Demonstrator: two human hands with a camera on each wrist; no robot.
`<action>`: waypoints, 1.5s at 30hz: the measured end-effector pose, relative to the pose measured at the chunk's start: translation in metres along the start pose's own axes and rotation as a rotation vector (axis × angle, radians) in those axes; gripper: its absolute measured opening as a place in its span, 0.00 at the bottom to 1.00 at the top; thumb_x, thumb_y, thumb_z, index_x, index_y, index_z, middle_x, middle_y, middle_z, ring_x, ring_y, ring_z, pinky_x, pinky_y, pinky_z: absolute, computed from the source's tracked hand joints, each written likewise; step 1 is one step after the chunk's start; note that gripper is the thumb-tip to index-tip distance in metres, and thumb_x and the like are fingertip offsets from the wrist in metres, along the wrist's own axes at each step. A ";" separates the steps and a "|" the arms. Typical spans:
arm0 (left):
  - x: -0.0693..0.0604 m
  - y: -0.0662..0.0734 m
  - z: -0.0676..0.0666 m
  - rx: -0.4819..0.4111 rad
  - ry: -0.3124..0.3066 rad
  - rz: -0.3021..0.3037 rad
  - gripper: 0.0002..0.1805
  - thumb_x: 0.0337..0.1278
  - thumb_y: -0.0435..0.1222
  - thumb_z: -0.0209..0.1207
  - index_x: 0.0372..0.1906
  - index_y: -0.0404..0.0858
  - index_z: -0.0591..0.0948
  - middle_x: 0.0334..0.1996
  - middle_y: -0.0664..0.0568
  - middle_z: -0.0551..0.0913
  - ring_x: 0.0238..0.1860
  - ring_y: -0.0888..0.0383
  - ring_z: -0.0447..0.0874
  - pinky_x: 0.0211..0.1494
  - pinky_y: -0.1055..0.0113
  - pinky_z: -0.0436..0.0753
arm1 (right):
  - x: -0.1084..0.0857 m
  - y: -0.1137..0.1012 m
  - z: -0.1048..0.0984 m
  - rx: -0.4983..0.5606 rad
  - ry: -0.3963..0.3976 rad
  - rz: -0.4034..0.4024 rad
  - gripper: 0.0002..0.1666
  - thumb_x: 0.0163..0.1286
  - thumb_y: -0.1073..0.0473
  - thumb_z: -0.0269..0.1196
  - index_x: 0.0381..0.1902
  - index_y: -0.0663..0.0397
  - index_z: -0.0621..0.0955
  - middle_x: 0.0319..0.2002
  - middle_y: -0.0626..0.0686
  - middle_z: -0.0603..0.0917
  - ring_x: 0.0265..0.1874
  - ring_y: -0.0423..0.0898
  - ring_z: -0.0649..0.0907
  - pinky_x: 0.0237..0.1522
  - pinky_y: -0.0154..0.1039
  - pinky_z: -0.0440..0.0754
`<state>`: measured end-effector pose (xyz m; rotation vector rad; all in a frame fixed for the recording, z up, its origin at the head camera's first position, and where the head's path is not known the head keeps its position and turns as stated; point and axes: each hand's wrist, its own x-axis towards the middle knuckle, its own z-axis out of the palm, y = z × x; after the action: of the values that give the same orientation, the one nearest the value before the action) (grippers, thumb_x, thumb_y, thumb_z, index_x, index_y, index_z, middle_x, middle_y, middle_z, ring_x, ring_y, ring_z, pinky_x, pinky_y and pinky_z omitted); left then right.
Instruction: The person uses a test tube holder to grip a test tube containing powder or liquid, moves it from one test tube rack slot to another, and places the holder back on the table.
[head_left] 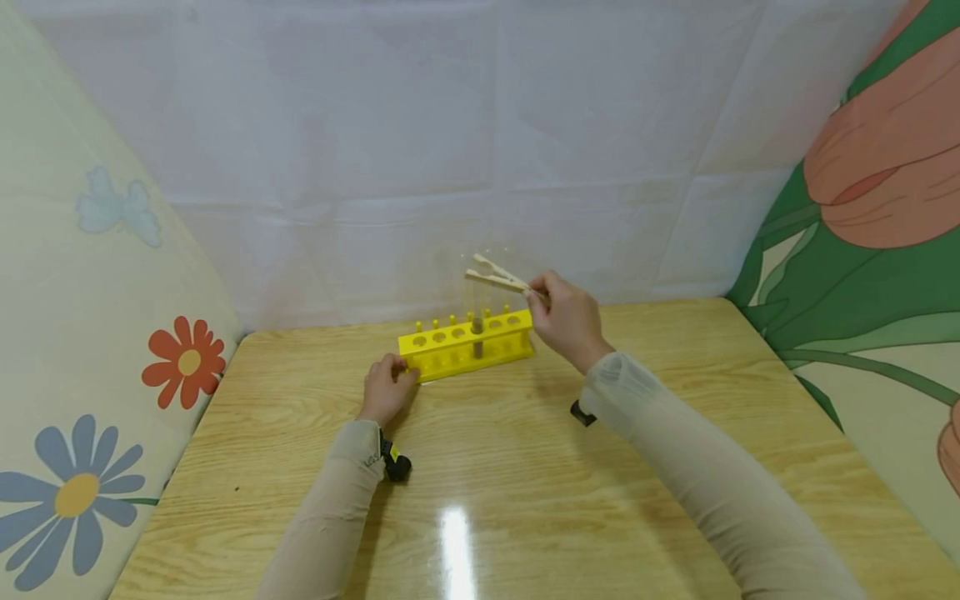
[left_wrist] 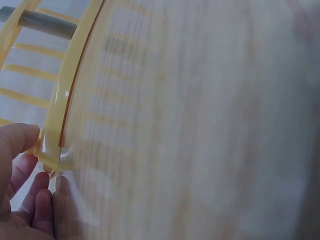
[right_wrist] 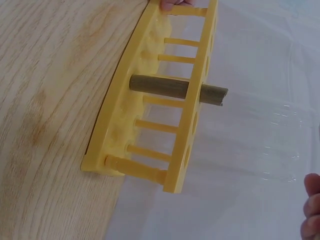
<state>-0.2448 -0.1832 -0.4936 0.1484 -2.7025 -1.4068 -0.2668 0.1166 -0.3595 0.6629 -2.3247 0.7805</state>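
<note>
Rack (head_left: 461, 343), yellow and six-holed, stood on the wood-grained table (head_left: 510, 467) near its back edge, before a white cloth (head_left: 390, 125). The left hand (head_left: 386, 387) gripped its left end, thumb and fingers set about the corner. The right hand (head_left: 566, 321), well apart from the left and raised beside the rack's right end, pinched a wooden clamp (head_left: 504, 284) whose two arms pointed leftward above the rack, parted at their tips; whether they touched anything clear could not be told. A dark column (right_wrist: 160, 86) stood upright through the fourth hole from the left, its foot at the rack's base and its top a little above the upper plate. Faint clear outlines (right_wrist: 287, 155) rose above the rack, too dim to count. Pale sleeves (head_left: 322, 533) covered both forearms.
</note>
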 end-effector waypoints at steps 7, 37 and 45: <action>-0.001 0.001 -0.001 0.005 -0.005 -0.006 0.16 0.67 0.40 0.60 0.50 0.32 0.75 0.49 0.37 0.73 0.51 0.41 0.69 0.57 0.49 0.68 | 0.002 -0.002 0.002 -0.010 -0.016 0.003 0.07 0.72 0.63 0.64 0.39 0.63 0.81 0.28 0.57 0.85 0.20 0.49 0.81 0.23 0.44 0.80; 0.000 -0.002 0.000 0.017 0.018 0.010 0.16 0.66 0.39 0.61 0.50 0.31 0.75 0.50 0.36 0.74 0.53 0.40 0.70 0.59 0.47 0.68 | 0.004 -0.002 0.009 -0.041 -0.100 0.022 0.06 0.72 0.64 0.62 0.40 0.63 0.80 0.28 0.57 0.85 0.18 0.47 0.79 0.21 0.42 0.77; -0.001 -0.001 0.001 0.004 0.029 0.010 0.15 0.66 0.38 0.61 0.49 0.31 0.75 0.48 0.36 0.74 0.52 0.41 0.70 0.58 0.48 0.68 | 0.001 -0.002 0.011 -0.046 -0.113 0.030 0.06 0.72 0.64 0.63 0.40 0.63 0.81 0.27 0.56 0.85 0.18 0.47 0.79 0.22 0.42 0.78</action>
<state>-0.2440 -0.1830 -0.4949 0.1540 -2.6796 -1.3856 -0.2702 0.1073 -0.3658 0.6684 -2.4520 0.7182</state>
